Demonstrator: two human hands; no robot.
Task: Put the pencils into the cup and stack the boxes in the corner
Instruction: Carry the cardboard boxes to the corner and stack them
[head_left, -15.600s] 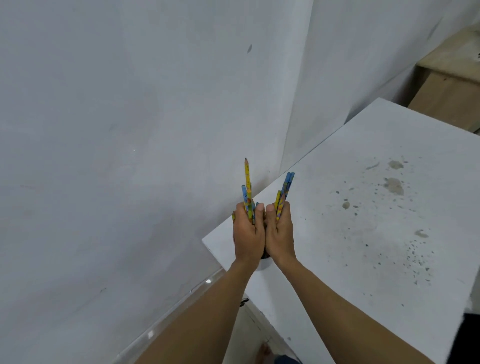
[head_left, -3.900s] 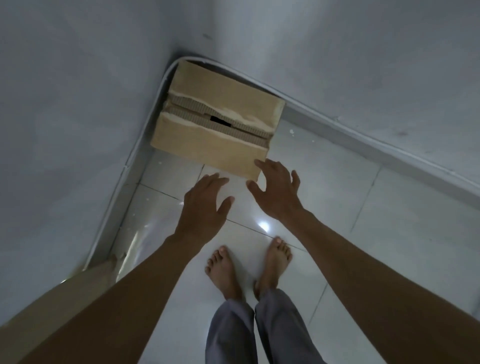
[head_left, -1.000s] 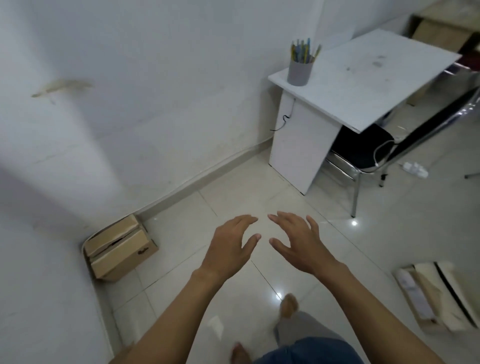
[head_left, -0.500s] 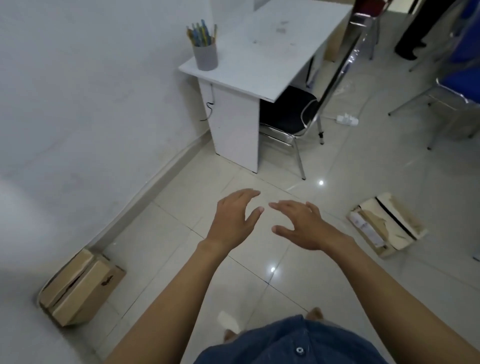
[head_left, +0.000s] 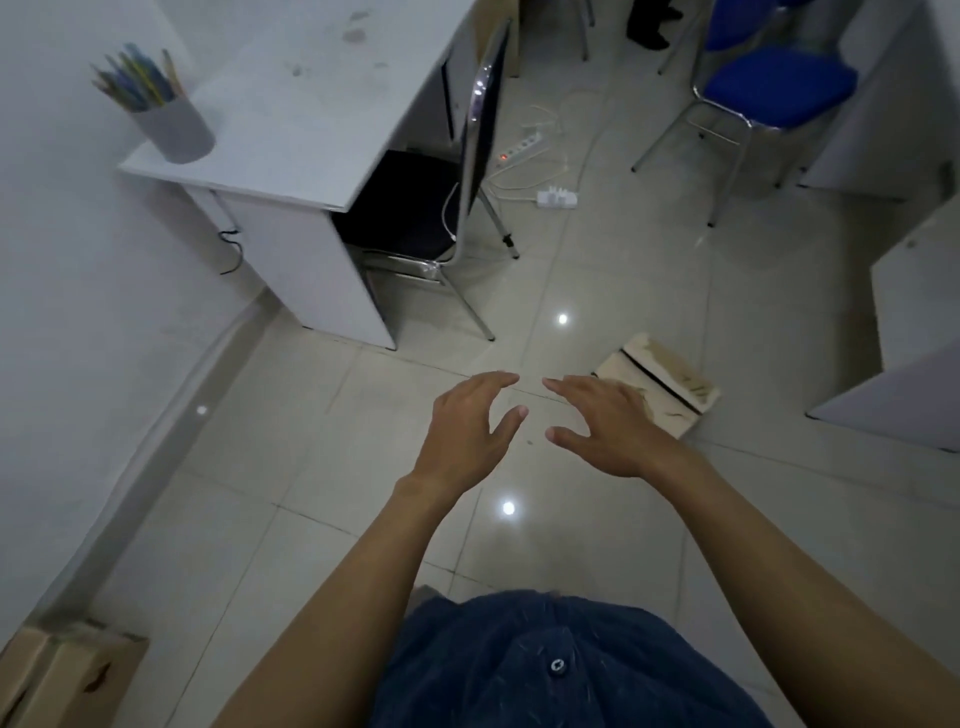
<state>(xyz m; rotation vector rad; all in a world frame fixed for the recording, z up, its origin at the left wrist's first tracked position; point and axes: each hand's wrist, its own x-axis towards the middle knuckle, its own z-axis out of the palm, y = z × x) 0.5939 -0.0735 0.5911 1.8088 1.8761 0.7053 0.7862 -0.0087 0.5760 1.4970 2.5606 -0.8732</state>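
Note:
A grey cup (head_left: 176, 130) full of coloured pencils (head_left: 136, 85) stands at the near left corner of the white desk (head_left: 311, 93). One cardboard box (head_left: 62, 675) sits in the wall corner at the bottom left. A second, torn cardboard box (head_left: 670, 387) lies on the tiled floor to the right. My left hand (head_left: 467, 431) and my right hand (head_left: 608, 426) are stretched out in front of me, fingers spread, holding nothing. My right hand partly covers the near corner of the second box in the view, well above it.
A black chair (head_left: 441, 208) is tucked under the desk. Power strips (head_left: 556, 197) and cables lie on the floor behind it. A blue chair (head_left: 769, 83) stands at the upper right, white furniture panels (head_left: 914, 312) at the right edge.
My view has swung right: the corner box slid to the bottom left, and the torn box came closer to my right hand. Both hands stay empty.

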